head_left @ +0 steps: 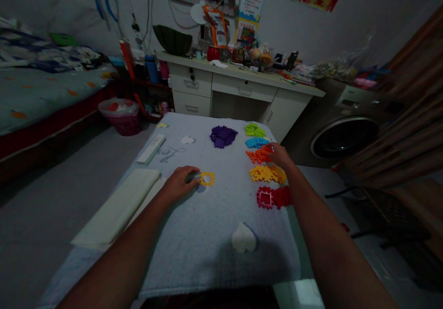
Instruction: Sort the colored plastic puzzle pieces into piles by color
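My left hand [181,181] is left of the middle of the cloth-covered table, thumb and fingers closed on the near edge of a yellow square toothed building piece [207,179] with an open centre. My right hand [279,155] reaches to the right side of the table. Its fingertips pinch at the edge of a pile of orange toothed pieces [258,155]; the exact grip is partly hidden. Nearer me lie yellow pieces [263,174] and red pieces [282,197], with a pinkish-red square frame [265,198] beside them. Farther off are blue pieces [256,142], green pieces [254,130] and a purple heap [223,136].
A white narrow box [151,150] and a folded pale cloth [119,206] lie along the table's left side. Beyond stands a cluttered white desk [242,87]. A washing machine [341,124] is at right, a pink bin [122,117] and a bed [44,90] at left.
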### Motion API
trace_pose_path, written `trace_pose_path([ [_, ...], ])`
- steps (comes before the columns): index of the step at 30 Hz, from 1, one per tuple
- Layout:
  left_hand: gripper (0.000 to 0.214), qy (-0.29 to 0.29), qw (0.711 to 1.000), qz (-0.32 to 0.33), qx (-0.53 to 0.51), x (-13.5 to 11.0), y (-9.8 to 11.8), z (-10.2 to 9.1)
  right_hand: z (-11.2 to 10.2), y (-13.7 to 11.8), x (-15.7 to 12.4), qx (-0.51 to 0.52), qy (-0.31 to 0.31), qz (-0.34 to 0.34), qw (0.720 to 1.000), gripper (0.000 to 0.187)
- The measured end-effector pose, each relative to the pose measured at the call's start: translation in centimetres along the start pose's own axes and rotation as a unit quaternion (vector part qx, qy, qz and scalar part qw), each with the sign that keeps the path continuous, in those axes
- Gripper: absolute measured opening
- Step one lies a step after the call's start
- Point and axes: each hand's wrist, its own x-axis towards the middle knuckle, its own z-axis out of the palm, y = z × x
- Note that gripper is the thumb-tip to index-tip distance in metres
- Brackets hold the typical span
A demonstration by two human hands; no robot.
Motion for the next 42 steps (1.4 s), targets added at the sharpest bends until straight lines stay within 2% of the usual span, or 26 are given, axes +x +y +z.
trace_pose_path([
  [9,0.035,-0.005,1.0,0.001,0.005,0.0,-0.1,0.1,0.0,0.1,-0.3,-0.009,-0.015,0.043,0.999,0.05],
  [12,0.035,-0.005,1.0,0.002,0.004,0.0,-0.2,0.1,-0.3,-0.7,-1.0,-0.002,0.033,0.034,0.999,0.052],
  [14,0.035,-0.005,1.0,0.004,0.003,0.0,-0.2,0.1,-0.4,-1.9,-1.9,0.012,0.073,0.004,0.997,0.049],
  [16,0.034,-0.003,1.0,0.004,0.001,0.0,-0.2,0.1,0.0,-3.7,-3.1,0.038,0.087,-0.04,0.995,0.045],
  [18,0.033,0.002,1.0,0.004,-0.002,0.0,0.0,0.1,1.0,-6.1,-4.8,0.072,0.053,-0.092,0.992,0.041],
  [22,0.031,0.005,1.0,-0.001,-0.001,0.0,0.5,0.0,4.7,-11.6,-9.1,0.106,-0.12,-0.213,0.964,0.033],
  [24,0.031,0.007,1.0,-0.002,-0.002,-0.1,0.7,-0.1,6.7,-13.7,-10.9,0.087,-0.147,-0.26,0.95,0.037],
  [27,0.031,0.015,1.0,0.001,-0.008,-0.2,0.7,-0.1,8.9,-15.5,-12.5,0.062,-0.137,-0.291,0.945,0.051],
  [29,0.031,0.018,1.0,0.0,-0.008,-0.2,0.6,-0.1,9.7,-15.9,-12.8,0.043,-0.128,-0.292,0.947,0.049],
  [34,0.033,0.015,1.0,0.005,0.001,0.0,0.4,0.0,10.2,-15.7,-12.3,0.019,-0.118,-0.295,0.948,0.02],
  [39,0.032,0.013,1.0,0.011,0.005,-0.1,0.3,0.0,10.2,-15.2,-12.1,0.058,-0.104,-0.282,0.952,0.026],
  [42,0.031,0.012,1.0,0.016,0.002,-0.1,0.2,-0.1,9.6,-14.8,-11.8,0.08,-0.066,-0.26,0.96,0.027],
])
